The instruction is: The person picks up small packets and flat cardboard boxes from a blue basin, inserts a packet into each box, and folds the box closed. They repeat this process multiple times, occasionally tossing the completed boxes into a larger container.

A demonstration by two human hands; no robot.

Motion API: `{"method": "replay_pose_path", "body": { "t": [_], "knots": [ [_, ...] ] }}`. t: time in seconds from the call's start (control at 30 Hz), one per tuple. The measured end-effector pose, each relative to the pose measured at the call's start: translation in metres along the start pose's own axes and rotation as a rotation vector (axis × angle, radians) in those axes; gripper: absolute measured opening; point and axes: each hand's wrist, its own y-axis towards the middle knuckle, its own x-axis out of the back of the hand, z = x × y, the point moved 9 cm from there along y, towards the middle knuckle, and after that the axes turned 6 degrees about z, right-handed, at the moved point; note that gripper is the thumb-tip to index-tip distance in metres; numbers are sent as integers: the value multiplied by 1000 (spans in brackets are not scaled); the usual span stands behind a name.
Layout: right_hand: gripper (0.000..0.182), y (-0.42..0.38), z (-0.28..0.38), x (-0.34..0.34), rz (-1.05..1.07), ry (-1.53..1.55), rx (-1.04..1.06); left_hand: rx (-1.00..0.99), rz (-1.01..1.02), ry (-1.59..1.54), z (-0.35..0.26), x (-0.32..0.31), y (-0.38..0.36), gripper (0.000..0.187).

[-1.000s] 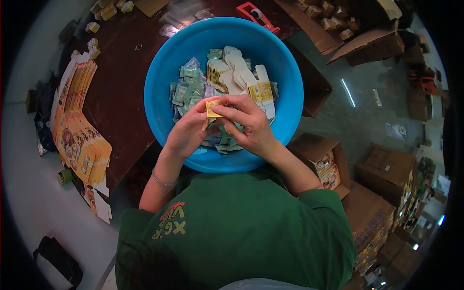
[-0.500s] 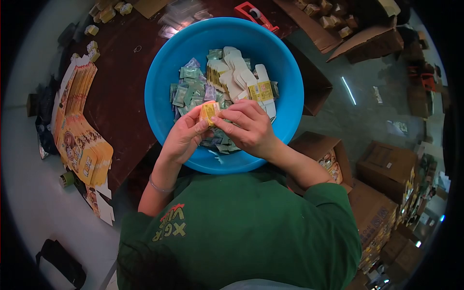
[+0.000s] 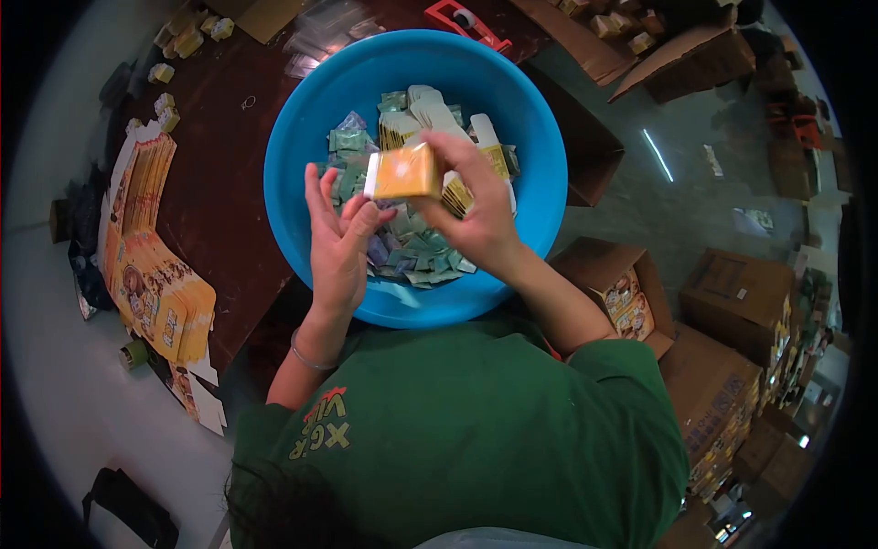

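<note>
Likely light, crushable, best edge-held, a yellow carton (image 3: 401, 174) is gripped mid-frame by the right hand (image 3: 483, 203), left hand (image 3: 339, 245) spread.

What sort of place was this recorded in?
Probably a packing workshop: a blue basin holds small sachets, printed packaging lies stacked at one side, and large cardboard boxes stand at the other.

Looks fwd & down from head ht, v. wide, dark-cornered; centres close on L hand (image 3: 338, 245) & R hand (image 3: 482, 203) over blue basin (image 3: 300, 137); takes in green shirt (image 3: 476, 421) at btm, tabletop (image 3: 215, 156) pic-L, cartons (image 3: 734, 291) farther off pic-R
</note>
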Motion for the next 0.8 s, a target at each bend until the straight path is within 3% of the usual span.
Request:
{"method": "replay_pose_path", "body": {
  "t": [0.07, 0.1, 0.13, 0.17, 0.2, 0.27, 0.4, 0.43, 0.53, 0.77, 0.8],
  "knots": [
    [61, -1, -18, 7, -193, 458, -148, 73, 91, -200, 14, -9, -4, 84],
    [60, -3, -11, -5, -43, 308, -130, 118, 222, -191, 18, -23, -6, 78],
    [59, -6, -4, -19, 108, 158, -104, 117, 232, -194, 20, -24, -5, 75],
    [57, -9, 10, -28, 126, 91, -1, 111, 242, -195, 20, -24, -4, 72],
    [57, -11, 7, -28, 135, -34, -10, 75, 151, -132, 12, -17, 1, 61],
    [56, -20, -7, -22, 159, -286, -30, 8, 153, -23, 0, 4, 11, 51],
    [36, -62, -64, -69, 627, -499, -152, -15, 98, 112, -2, 26, 15, 49],
    [24, -64, -69, -79, 602, -620, -112, 7, 105, 99, 1, 25, 15, 49],
    [18, -62, -70, -71, 619, -570, -192, 39, 107, 54, 10, 21, 10, 50],
    [10, -29, -51, 6, 138, -431, -305, 33, 96, 91, 12, 24, 10, 53],
    [8, -24, -50, 12, 112, -292, -327, 36, 119, 121, 14, 24, 11, 54]
  ]
}}
